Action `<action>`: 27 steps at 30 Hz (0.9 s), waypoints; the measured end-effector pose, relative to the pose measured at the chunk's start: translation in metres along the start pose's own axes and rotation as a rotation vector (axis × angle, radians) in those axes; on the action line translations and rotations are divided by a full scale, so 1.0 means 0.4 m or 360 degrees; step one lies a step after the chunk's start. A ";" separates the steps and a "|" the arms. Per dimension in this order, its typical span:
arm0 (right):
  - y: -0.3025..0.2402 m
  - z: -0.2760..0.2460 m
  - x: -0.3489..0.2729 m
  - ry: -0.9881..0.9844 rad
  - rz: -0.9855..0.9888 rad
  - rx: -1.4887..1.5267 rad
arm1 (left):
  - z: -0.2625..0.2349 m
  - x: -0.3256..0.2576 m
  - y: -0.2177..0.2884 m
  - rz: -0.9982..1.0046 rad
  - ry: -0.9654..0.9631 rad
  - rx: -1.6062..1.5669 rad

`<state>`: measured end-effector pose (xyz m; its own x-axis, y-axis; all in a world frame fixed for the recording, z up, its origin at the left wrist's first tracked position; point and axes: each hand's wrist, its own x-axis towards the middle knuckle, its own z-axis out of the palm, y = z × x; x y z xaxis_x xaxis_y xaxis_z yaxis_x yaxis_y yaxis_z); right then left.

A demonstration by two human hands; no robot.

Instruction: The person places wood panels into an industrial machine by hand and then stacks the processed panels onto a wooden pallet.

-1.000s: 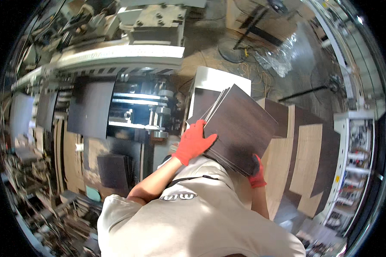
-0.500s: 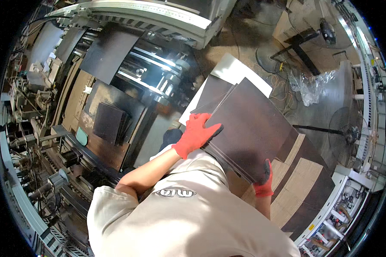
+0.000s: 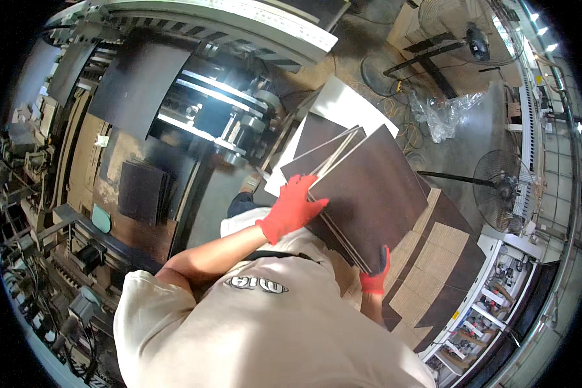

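Several dark brown flat panels [image 3: 370, 187] are tilted up in front of me, their far-left edges slightly fanned apart. My left hand [image 3: 294, 210], in a red glove, is closed on the left edge of these panels, its thumb toward the top face. Around their near right corner my right hand [image 3: 376, 275], in a red glove with dark fingertips, is closed, with part of its fingers hidden. Behind them lies another dark panel [image 3: 318, 134] on a white sheet [image 3: 348, 103].
To the right lie cardboard strips [image 3: 435, 255] on dark board. A standing fan [image 3: 500, 184], clear plastic wrap [image 3: 443, 116] and cords are on the right side. Machinery with metal rollers [image 3: 229, 107] stands at the left, beside a small stack of dark panels [image 3: 142, 191].
The panels' edges have spread further apart near my left hand, whose thumb has shifted along the edge. My view has moved, so the surroundings sit further left.
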<state>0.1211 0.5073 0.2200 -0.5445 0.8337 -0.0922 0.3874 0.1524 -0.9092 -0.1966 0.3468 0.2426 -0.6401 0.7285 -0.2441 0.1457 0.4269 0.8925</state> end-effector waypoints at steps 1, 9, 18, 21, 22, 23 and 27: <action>0.013 -0.022 -0.033 -0.0023 -0.0203 -0.0264 | 0.006 -0.001 -0.016 -0.0049 -0.0040 -0.0069; -0.332 -0.240 -0.043 0.0068 0.0422 -0.0202 | 0.070 0.007 -0.031 -0.0179 -0.0830 -0.1123; -0.712 0.150 0.107 0.0156 -0.0152 -0.1422 | -0.135 0.267 0.112 0.0872 -0.0350 -0.1029; -0.742 0.192 0.079 0.0106 -0.0240 -0.1445 | -0.159 0.395 0.202 0.1174 -0.0863 -0.0775; -0.747 0.202 0.063 0.0150 -0.0203 -0.1477 | -0.153 0.436 0.216 0.1110 -0.1138 -0.0835; -0.746 0.204 0.047 0.0188 -0.0168 -0.1455 | -0.146 0.465 0.217 0.1030 -0.1409 -0.0877; -0.705 0.182 -0.035 0.0460 -0.0084 -0.1150 | -0.126 0.480 0.179 0.0688 -0.1605 -0.1071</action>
<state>-0.0348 0.4140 0.4482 -0.3985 0.9059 0.1434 0.8090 0.4208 -0.4103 -0.3469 0.4902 0.2786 0.2570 0.9460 0.1974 -0.3991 -0.0821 0.9132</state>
